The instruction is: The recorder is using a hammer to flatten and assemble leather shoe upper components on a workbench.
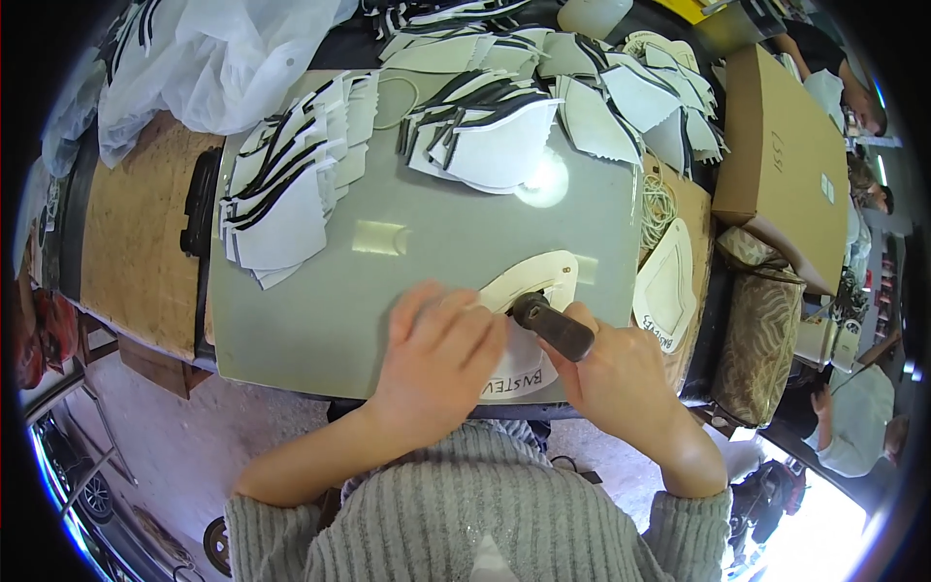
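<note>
A white curved template (543, 274) with handwriting on its near edge lies on the grey-green work mat (320, 335), close to my body. My right hand (621, 373) is closed round a dark tool (553, 327) with a thick, blunt body and a round end over the template's middle. Its exact kind does not show. My left hand (441, 354) is palm down at the template's left side. Its fingers are bent and blurred, and the fingertips are partly hidden. A pale piece within the template shows between my hands.
White cut pieces with black edging lie in stacks, one at left (281, 233), one in the middle (499, 141), others at far right (640, 92). A second template (664, 286) and coiled cord (658, 209) lie right, near a cardboard box (776, 145). Plastic bags (218, 68) fill the far left.
</note>
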Tool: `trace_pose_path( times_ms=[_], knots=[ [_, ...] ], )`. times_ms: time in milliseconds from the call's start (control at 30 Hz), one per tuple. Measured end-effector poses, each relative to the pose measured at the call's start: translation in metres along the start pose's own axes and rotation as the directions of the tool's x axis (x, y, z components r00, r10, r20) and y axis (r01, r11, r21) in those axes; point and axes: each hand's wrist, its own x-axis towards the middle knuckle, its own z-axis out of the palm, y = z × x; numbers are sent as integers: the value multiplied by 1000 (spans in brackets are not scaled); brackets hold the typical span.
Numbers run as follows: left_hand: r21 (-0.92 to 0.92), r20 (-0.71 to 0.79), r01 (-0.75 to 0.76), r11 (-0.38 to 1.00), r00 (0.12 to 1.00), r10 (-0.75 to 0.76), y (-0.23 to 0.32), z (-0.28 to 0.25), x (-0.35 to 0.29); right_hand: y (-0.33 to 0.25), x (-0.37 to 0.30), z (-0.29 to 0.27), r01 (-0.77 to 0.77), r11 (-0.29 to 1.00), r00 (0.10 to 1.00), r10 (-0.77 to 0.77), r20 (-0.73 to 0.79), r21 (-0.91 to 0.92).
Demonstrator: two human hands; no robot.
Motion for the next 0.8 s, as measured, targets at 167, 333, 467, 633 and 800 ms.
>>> trace_pose_path(
  times_ms=[167,333,467,633,800],
  knots=[
    [-186,2,92,978,996,-93,-11,-8,-2,5,-4,9,35,998,996,-31,-82,46],
    [70,13,-102,992,995,101,-8,-7,-10,4,-2,3,57,989,994,-44,-96,136],
    [85,17,-127,988,992,126,-6,-8,-7,-5,0,-4,99,988,988,-84,-133,115],
    [111,16,-147,983,989,146,-7,-10,-7,-2,1,-13,75,988,994,-63,-92,136],
    [103,15,-151,983,988,151,-9,-8,-9,-6,1,-9,67,998,997,-67,24,17]
  ],
)
